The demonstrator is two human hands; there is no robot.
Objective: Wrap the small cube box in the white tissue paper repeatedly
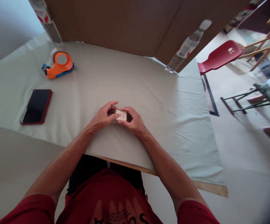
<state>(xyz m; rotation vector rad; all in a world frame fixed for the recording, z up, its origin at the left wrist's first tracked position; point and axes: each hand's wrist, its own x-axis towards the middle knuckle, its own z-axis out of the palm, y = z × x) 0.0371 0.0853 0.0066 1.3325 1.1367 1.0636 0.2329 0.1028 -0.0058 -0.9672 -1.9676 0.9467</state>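
Observation:
A small white box with red print, perhaps a pack of cards, is between my two hands just above the near part of the table. My right hand grips its long edges between thumb and fingers. The thumb of my left hand presses on the box's left end, while its other fingers curl behind it, partly hidden. The print is too small to read.
On the cloth-covered table lie a phone and an orange tape dispenser at left. A cardboard panel stands behind, with a left bottle and a right bottle against it. A red chair stands right.

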